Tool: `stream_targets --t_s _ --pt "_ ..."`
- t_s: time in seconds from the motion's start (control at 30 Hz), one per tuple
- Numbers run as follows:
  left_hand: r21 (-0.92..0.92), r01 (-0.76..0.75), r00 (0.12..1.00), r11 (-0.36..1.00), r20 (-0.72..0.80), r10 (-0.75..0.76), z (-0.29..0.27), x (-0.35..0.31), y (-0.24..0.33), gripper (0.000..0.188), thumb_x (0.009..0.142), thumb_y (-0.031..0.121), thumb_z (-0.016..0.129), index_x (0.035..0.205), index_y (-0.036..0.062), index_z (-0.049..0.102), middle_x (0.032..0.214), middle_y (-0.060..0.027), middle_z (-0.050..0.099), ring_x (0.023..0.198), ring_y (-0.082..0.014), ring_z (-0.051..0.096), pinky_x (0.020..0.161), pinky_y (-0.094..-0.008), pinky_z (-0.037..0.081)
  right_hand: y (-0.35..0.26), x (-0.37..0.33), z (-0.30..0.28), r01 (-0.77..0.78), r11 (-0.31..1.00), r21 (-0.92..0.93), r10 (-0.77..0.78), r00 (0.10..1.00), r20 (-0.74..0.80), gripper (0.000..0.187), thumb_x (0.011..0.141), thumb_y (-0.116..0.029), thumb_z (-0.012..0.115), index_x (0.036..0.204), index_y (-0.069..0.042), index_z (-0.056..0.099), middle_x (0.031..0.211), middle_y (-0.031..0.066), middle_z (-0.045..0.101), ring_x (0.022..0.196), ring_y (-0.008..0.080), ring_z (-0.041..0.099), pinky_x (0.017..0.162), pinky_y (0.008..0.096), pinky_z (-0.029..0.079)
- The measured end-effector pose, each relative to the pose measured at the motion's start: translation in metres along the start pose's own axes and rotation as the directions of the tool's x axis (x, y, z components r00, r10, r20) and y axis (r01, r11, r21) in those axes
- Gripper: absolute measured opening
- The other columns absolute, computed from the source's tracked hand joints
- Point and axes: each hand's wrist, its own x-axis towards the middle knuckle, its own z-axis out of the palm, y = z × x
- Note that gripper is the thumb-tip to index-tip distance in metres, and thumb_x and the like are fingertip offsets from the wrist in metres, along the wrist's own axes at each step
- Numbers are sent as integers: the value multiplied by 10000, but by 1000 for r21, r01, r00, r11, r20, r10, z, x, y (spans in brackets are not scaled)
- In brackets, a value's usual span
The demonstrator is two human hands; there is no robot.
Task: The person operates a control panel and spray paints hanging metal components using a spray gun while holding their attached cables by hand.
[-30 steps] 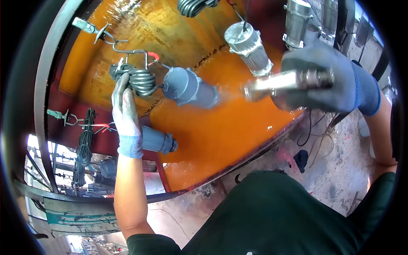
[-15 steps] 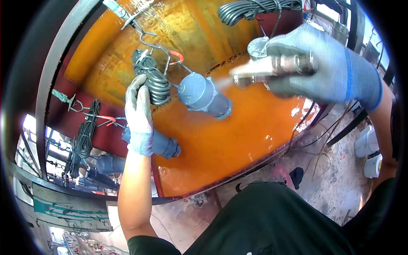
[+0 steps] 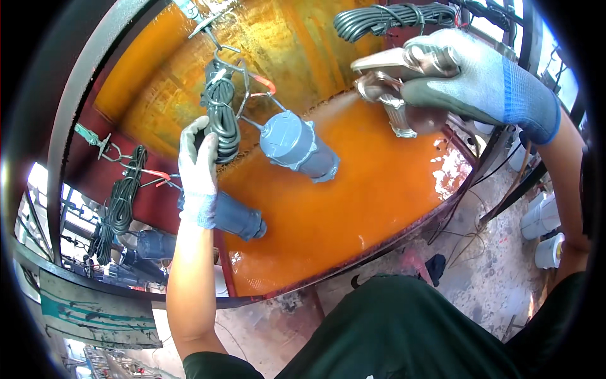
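In a pale glove with a blue cuff, my left hand (image 3: 199, 155) has its fingers closed on the lower side of a coiled dark cable (image 3: 221, 107). The coil hangs beside a metal hook (image 3: 238, 58) with an orange-red band. From the same hook hangs a blue-grey cylindrical housing (image 3: 297, 144), tilted, to the right of the coil. My gloved right hand (image 3: 470, 82) grips a metal spray gun (image 3: 382, 87). A pale mist leaves its nozzle toward the housing. A metal cup shows beneath the gun.
An orange-coated basin (image 3: 341, 215) with a reddish rim lies below. Another dark housing (image 3: 238, 216) hangs behind my left wrist, near a second cable coil (image 3: 125, 199). A further coil (image 3: 394, 20) hangs at the upper right. White buckets (image 3: 540, 215) stand on the floor at right.
My right hand has drawn the spray gun slightly up and right, away from the housing, and tilted it. The cable coil has turned, and my left hand has shifted slightly left with it.
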Motion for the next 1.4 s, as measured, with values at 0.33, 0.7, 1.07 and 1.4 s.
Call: stream_targets --t_s 0.33,0.7,1.07,1.4 --pt "150 -8 1000 989 -12 10 -35 25 -29 429 1063 219 512 1388 -52 580 1303 -123 651 1172 -182 619 1053 -315 460 -35 27 5 39 965 -258 -38 999 9 351 931 -301 782 1103 -1 723 928 128 752 813 179 719 766 313 581" --pt "184 31 999 982 -46 -23 -36 47 -47 427 1017 185 631 1368 -54 589 1306 -172 660 1166 -207 619 1035 -330 479 -25 34 17 1 976 -220 23 994 107 263 914 -260 733 980 -9 690 761 78 702 662 209 687 675 349 569" --pt "228 4 998 974 -55 9 -54 80 -91 420 1004 75 584 1413 -20 579 1226 -112 677 938 -117 607 855 -250 503 4 -20 25 -57 997 44 62 987 -148 243 964 -219 715 1077 -5 689 829 94 724 753 170 730 698 312 597" --pt "278 25 1000 960 -16 -22 -62 115 -109 399 1007 -6 497 1393 -39 590 1262 -139 678 1085 -175 663 967 -291 521 36 -75 50 -210 975 78 214 975 -55 304 950 -268 741 1122 -18 716 839 106 732 737 223 715 730 353 589"
